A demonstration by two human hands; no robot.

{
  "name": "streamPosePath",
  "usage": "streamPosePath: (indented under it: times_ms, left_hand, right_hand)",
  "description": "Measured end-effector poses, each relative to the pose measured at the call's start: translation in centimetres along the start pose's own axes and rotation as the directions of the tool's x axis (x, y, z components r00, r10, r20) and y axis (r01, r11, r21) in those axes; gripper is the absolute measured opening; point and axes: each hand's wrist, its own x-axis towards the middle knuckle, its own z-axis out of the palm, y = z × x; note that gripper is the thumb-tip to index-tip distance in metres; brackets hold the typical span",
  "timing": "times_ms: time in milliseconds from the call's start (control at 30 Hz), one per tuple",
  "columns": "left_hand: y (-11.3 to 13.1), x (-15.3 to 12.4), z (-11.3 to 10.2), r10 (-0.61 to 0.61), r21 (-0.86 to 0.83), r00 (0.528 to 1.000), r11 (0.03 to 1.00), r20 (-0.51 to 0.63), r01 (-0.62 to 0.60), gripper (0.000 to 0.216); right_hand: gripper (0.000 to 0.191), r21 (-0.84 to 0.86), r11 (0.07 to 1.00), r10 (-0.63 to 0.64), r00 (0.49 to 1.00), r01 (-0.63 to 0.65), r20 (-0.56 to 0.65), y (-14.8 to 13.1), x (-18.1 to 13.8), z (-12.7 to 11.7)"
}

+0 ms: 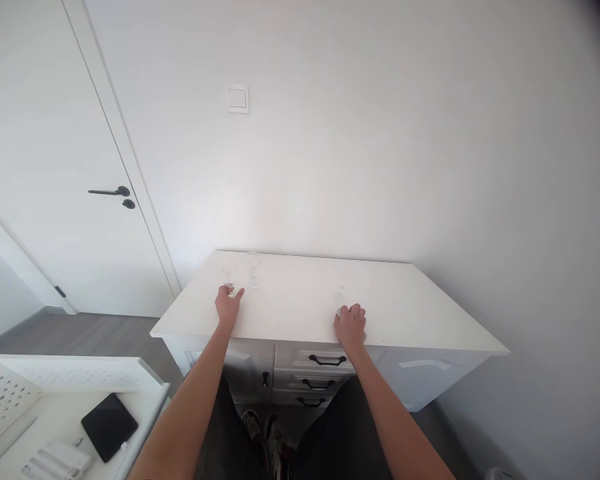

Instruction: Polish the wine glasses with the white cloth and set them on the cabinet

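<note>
White walls and a closed door (55,167) with a dark handle (111,193) framed a white cabinet top (380,300), bare but for three clear glasses that were hard to pick out against it. Both arms reached forward over the near edge. The left hand (228,305) lay at the foot of a small glass (229,277), fingers curled about its base as if to steady so light a thing, though how firmly they closed could not be told. A taller stemmed glass (253,267) stood just beside it, apart from the hand. The right hand (351,323) rested knuckles-up with fingers bent narrow around the foot of a third glass (339,298), which was faint enough that the grip itself could not be made out. Below the top, drawers with black pulls (327,361) faced the person. On a low white table (145,400) at the left lay a dark tablet (109,425).
</note>
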Motion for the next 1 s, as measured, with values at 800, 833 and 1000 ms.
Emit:
streamPosePath:
  times_ms: [800,833,1000]
  left_hand:
    - [5.8,-24.0,-7.9,0.270,-0.180,0.769,0.963,0.580,-0.202,0.009]
    - [6.3,-23.9,-8.4,0.291,-0.182,0.746,0.957,0.599,-0.227,0.009]
    - [7.7,-23.7,-8.9,0.331,-0.162,0.727,0.942,0.601,-0.295,0.017]
  right_hand:
    - [0.016,0.681,0.692,-0.235,0.817,-0.240,0.526,-6.1,-21.4,-7.5]
    - [0.020,0.671,0.713,-0.246,0.823,-0.203,0.511,-6.0,-21.6,-7.7]
    - [0.011,0.566,0.818,-0.229,0.842,-0.105,0.488,-4.9,-21.7,-7.8]
